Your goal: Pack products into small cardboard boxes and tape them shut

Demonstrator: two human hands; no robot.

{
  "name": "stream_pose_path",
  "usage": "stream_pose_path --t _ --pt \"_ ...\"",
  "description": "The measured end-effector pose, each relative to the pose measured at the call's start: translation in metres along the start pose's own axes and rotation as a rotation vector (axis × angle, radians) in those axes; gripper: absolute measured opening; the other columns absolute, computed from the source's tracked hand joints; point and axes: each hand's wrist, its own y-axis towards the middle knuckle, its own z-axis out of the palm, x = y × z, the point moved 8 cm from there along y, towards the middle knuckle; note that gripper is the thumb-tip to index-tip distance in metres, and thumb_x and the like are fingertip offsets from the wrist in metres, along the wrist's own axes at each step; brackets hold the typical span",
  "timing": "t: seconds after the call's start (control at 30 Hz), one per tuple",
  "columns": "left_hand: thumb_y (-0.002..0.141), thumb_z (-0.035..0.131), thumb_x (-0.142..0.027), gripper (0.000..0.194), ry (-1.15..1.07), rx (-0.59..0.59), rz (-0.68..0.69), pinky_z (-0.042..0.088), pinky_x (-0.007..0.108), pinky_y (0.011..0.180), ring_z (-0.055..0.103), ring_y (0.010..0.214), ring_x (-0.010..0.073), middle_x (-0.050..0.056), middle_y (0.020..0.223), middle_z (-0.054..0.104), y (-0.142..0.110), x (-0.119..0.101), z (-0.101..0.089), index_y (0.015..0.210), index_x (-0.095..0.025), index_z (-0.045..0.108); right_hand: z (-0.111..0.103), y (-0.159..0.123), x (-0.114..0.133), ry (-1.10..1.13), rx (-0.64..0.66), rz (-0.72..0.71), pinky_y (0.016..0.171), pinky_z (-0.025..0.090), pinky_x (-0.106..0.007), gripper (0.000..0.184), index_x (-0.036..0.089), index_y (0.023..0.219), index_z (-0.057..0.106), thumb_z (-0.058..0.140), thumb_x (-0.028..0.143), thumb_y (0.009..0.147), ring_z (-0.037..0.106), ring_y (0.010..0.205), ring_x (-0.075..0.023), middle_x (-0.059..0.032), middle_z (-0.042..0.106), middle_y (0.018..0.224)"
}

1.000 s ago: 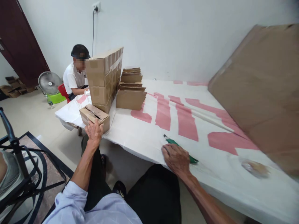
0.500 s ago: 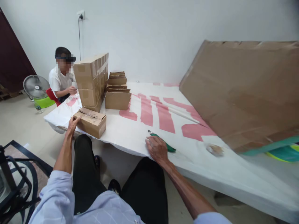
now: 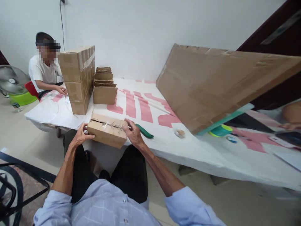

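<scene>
Since half a second ago, the right hand [image 3: 134, 133] has come off the green tool [image 3: 145, 131] and gone to the small box [image 3: 107, 131], which has shifted away from the box stack [image 3: 77, 78] with the left hand [image 3: 81, 135] on it. Taking that small box as the clock's centre, with twelve straight ahead of the wearer, the long table [image 3: 162, 141] under its white cover with pink shapes runs mainly toward three. At two o'clock leans a big cardboard panel [image 3: 199, 84]; a co-worker [image 3: 45, 73] in a white top sits between ten and eleven. The box stack stands at eleven, and upright folded cardboard [image 3: 105, 94] at twelve, just beside it. The small box itself juts past the table's near edge; whether it is lifted, I cannot tell. Both hands are spread to its width and hold it: the left grips the nine o'clock end, thumb along the near side, while the right wraps the three o'clock end. Next to the right hand lies the green tool, and farther along three o'clock a small clear roll [image 3: 180, 133].
</scene>
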Motion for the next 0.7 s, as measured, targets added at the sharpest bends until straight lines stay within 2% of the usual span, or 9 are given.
stream_pose_path --t 0.13,0.2,0.3,0.5,0.6,0.7 --pt "0.055 0.097 -0.038 0.103 0.042 0.101 0.021 0.059 0.045 0.104 0.064 0.131 0.0333 0.015 0.14 0.067 0.007 0.003 0.004 0.147 -0.02 0.056 -0.003 0.003 -0.005 0.018 0.06 0.05 0.104 0.062 -0.05 0.077 0.019 0.147 0.068 0.069 0.07 0.088 0.073 0.117 -0.0328 -0.0151 0.074 0.14" --pt "0.057 0.096 -0.04 0.11 0.049 0.169 0.049 0.057 0.048 0.11 0.061 0.136 0.0345 0.016 0.143 0.067 0.008 0.003 0.01 0.156 -0.02 0.051 -0.004 0.004 -0.004 0.02 0.081 0.045 0.107 0.061 -0.05 0.078 0.019 0.148 0.067 0.069 0.069 0.088 0.072 0.12 -0.0329 -0.0146 0.074 0.14" --pt "0.06 0.095 -0.042 0.118 0.019 0.229 0.077 0.058 0.046 0.11 0.057 0.145 0.0359 0.018 0.152 0.062 0.005 0.006 0.016 0.164 -0.022 0.043 -0.008 0.003 -0.004 0.027 0.107 0.037 0.113 0.057 -0.052 0.08 0.018 0.149 0.066 0.069 0.069 0.088 0.07 0.127 -0.0337 -0.016 0.071 0.145" --pt "0.059 0.098 -0.041 0.123 -0.002 0.198 0.126 0.056 0.049 0.112 0.04 0.16 0.0415 0.022 0.17 0.044 -0.006 0.014 0.023 0.165 -0.025 0.039 -0.026 0.002 -0.008 0.001 0.121 0.035 0.12 0.051 -0.052 0.084 0.019 0.149 0.067 0.071 0.075 0.086 0.065 0.138 -0.0347 -0.0147 0.069 0.149" --pt "0.058 0.1 -0.041 0.126 -0.016 0.165 0.136 0.053 0.051 0.114 0.033 0.163 0.043 0.023 0.172 0.039 -0.01 0.018 0.026 0.165 -0.025 0.036 -0.035 0.003 -0.01 -0.015 0.113 0.045 0.119 0.052 -0.053 0.085 0.019 0.147 0.069 0.072 0.077 0.085 0.065 0.137 -0.0357 -0.0146 0.071 0.147" --pt "0.056 0.101 -0.044 0.127 -0.024 0.113 0.168 0.052 0.053 0.114 0.033 0.163 0.0439 0.023 0.171 0.037 -0.013 0.016 0.029 0.164 -0.025 0.037 -0.043 0.005 -0.011 -0.037 0.107 0.052 0.118 0.053 -0.053 0.085 0.019 0.145 0.071 0.071 0.08 0.085 0.067 0.135 -0.0363 -0.0149 0.073 0.143"
